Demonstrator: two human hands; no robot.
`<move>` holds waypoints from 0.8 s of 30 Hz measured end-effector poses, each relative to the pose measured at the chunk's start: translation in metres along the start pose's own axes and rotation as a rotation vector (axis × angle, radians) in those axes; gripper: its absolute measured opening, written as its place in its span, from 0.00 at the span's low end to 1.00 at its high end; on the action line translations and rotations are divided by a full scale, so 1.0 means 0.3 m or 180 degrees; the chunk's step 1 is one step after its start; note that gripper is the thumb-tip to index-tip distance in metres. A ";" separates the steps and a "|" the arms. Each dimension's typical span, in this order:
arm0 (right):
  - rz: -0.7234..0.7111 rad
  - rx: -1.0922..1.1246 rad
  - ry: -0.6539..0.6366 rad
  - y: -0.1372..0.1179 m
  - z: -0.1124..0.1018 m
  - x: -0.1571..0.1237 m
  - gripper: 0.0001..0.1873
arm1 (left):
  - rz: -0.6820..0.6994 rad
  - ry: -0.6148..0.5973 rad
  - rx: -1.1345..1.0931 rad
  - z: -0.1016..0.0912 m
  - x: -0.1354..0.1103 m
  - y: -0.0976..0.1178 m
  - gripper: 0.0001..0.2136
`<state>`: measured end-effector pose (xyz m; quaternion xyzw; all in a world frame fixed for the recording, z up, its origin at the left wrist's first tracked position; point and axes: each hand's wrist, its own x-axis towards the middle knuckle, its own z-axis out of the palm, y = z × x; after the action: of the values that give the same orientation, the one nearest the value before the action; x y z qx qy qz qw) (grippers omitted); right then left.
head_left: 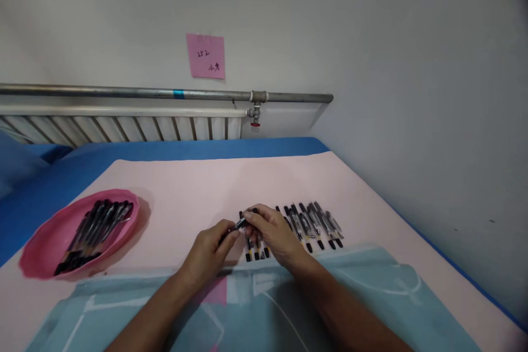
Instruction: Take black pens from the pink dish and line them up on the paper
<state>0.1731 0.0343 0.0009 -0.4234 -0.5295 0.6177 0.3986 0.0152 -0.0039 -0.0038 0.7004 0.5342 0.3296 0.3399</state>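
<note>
Between my two hands is a black pen (240, 224), slanting up to the right. My left hand (212, 245) pinches its lower end, while the fingers of my right hand (272, 229) close round its upper part. Beneath and beside my right hand lie several black-and-clear pens (313, 225) in a loose row on the pink tabletop (181, 192). Part of that row is hidden by the hand. Small loose dark pieces, too small to name, lie among the pens.
A pink oval basin (41, 247) at the left holds a bundle of similar pens (97, 231). Light blue cloth (363, 286) covers the near edge. Behind the blue table border (231, 148) are a radiator (124, 127) and a metal pipe (136, 91). A wall stands close on the right.
</note>
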 end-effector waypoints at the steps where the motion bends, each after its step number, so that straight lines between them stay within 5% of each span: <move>1: -0.0013 0.0017 -0.0002 0.002 0.000 0.001 0.09 | 0.0038 0.0004 0.0027 -0.001 0.000 0.000 0.10; 13: -0.0062 -0.0105 0.0112 -0.005 0.042 -0.007 0.14 | 0.0270 0.0072 0.0114 -0.034 0.006 0.005 0.11; 19: 0.0010 -0.0434 0.0185 0.005 0.036 0.004 0.16 | -0.0086 0.1119 0.0781 -0.181 0.010 -0.038 0.12; 24: 0.0110 -0.0682 0.0259 -0.019 0.049 -0.017 0.15 | -0.0883 0.2033 0.1482 -0.366 -0.015 -0.107 0.13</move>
<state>0.1611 0.0255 0.0081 -0.4975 -0.5684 0.5466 0.3615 -0.0932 0.0116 0.0297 0.5425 0.7622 0.3518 0.0309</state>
